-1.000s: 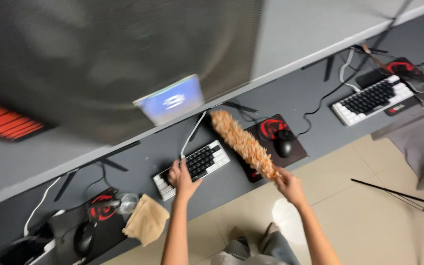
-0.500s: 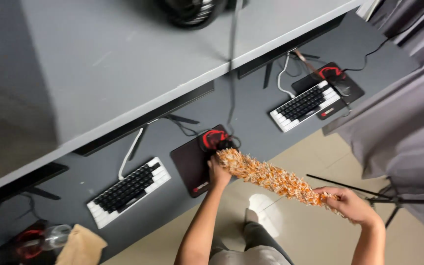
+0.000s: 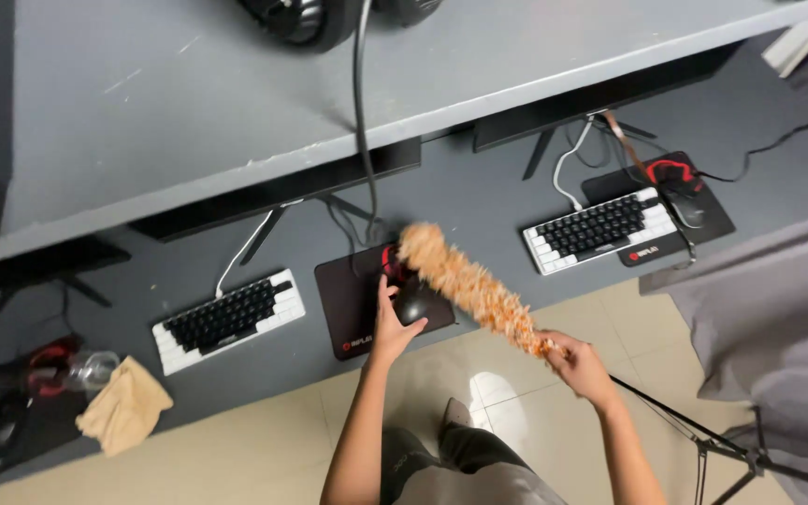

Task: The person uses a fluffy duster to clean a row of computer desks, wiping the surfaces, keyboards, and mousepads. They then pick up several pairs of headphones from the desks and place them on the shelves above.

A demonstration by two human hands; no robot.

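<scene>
Far left on my desk (image 3: 507, 201) there's a tan cloth (image 3: 125, 409) lying next to a clear glass (image 3: 86, 369) and a black mouse (image 3: 2, 425) on a dark pad. Next over sits a white keyboard (image 3: 228, 320) with black keys, its cable running up under the shelf (image 3: 236, 103).

Then my left hand (image 3: 389, 327) is on the black mousepad (image 3: 359, 299), fingers loosely curled around the mouse (image 3: 412, 301), which I'm touching from the left side. Can't tell if I'm really gripping it.

The duster (image 3: 469, 285) is the fluffy orange-tan thing, long and shaggy. It runs slantwise from its tip over the top of that mousepad, just above the mouse, down to my right hand (image 3: 580, 367), which is closed tight around the handle end, out past the desk edge over the tile floor (image 3: 236, 449).

Further right is another keyboard (image 3: 600, 229) on its own pad (image 3: 703, 220), well apart from the duster. A grey curtain (image 3: 769, 318) hangs at the far right, with a tripod leg (image 3: 703, 440) below it.
</scene>
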